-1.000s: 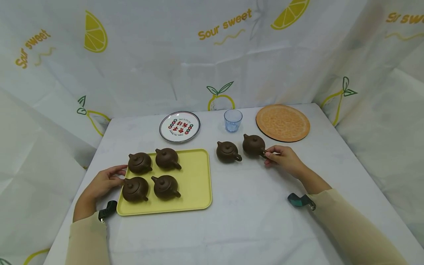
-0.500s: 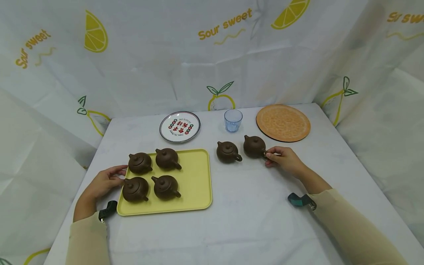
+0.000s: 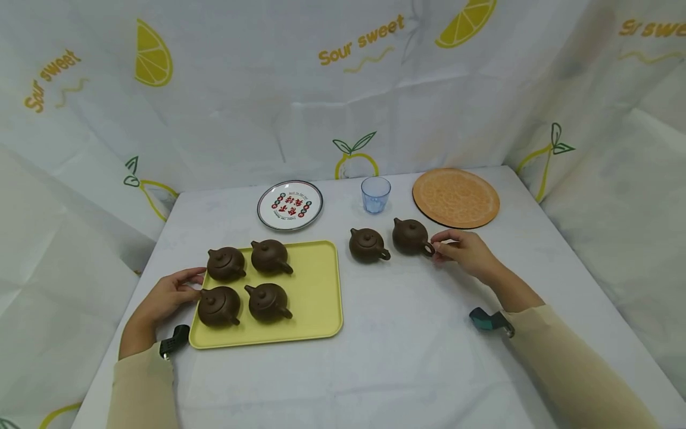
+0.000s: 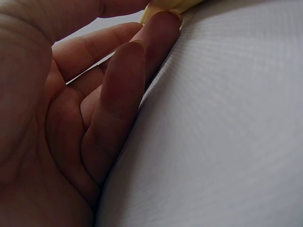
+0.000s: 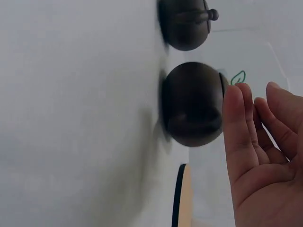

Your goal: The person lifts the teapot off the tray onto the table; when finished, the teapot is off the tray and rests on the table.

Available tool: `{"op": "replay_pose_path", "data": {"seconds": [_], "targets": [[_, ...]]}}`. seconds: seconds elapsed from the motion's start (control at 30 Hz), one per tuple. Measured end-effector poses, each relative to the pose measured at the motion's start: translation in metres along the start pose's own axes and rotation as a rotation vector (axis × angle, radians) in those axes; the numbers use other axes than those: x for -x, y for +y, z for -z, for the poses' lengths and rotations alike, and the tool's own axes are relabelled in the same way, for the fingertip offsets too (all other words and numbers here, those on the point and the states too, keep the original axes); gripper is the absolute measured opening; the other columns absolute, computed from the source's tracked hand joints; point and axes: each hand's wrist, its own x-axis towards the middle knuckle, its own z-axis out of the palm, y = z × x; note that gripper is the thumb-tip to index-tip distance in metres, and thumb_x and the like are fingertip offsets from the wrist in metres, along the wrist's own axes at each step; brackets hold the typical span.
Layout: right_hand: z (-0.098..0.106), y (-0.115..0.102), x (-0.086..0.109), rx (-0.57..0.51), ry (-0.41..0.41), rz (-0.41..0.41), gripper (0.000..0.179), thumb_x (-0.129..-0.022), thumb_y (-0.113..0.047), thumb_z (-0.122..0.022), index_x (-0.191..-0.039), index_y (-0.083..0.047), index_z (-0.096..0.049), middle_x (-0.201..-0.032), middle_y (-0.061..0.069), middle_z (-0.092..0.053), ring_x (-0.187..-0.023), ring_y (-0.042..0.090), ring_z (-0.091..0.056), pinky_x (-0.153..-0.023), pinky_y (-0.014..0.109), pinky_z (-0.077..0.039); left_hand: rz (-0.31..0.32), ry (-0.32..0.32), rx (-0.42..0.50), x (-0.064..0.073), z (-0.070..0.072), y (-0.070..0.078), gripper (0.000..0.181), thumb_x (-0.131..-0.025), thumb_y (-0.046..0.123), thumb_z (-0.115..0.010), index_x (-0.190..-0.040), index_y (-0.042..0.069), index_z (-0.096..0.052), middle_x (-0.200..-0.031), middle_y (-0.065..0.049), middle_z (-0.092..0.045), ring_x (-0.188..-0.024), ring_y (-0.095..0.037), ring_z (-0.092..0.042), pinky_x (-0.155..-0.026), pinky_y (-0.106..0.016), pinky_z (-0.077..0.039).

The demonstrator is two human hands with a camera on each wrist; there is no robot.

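My left hand (image 3: 170,295) holds the left edge of a yellow tray (image 3: 316,286), thumb and fingers at its rim. In the left wrist view only a bit of the yellow rim (image 4: 165,5) shows beyond the fingertips. Several small dark brown teapots stand on the tray, among them a front-left teapot (image 3: 218,307). On the white cloth to the right stand two more: a left teapot (image 3: 367,245) and a right teapot (image 3: 409,236). Just right of the latter's loop handle, my right hand (image 3: 465,253) has its fingers extended and holds nothing; a small gap shows.
Behind the teapots stands a clear blue glass (image 3: 376,195). A round orange-tan mat (image 3: 455,198) lies at the back right. A white plate with red writing (image 3: 290,205) lies behind the tray. A printed cloth (image 3: 241,119) hangs behind the table.
The right hand has let go of the right teapot's handle and drawn slightly to the right. That teapot stays on the cloth. The left hand and tray have not visibly moved.
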Motion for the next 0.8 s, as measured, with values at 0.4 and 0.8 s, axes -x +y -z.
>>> {"op": "replay_pose_path", "data": {"seconds": [0.4,0.8], "targets": [[-0.070,-0.037,-0.007,-0.080,-0.142,0.081,0.035,-0.094,-0.017,-0.066,-0.119,0.007,-0.060,-0.100,0.022,-0.066,-0.088,0.026,-0.067,-0.081,0.040,-0.054,-0.019,0.005,0.002,0.000,-0.002,-0.002,0.058,-0.083,-0.007,-0.065,-0.137,-0.010,-0.046,-0.108,-0.012,-0.060,-0.077,-0.010,-0.065,-0.070,-0.020,-0.048],[-0.184,-0.069,-0.020,-0.080,-0.428,0.237,0.026,-0.094,-0.014,-0.065,-0.112,0.006,-0.063,-0.082,0.005,-0.070,-0.078,0.019,-0.069,-0.073,0.033,-0.055,-0.008,0.015,-0.018,0.000,-0.001,-0.002,0.058,-0.082,-0.007,-0.065,-0.136,-0.009,-0.047,-0.108,-0.014,-0.061,-0.076,-0.009,-0.065,-0.070,-0.020,-0.048]]}}
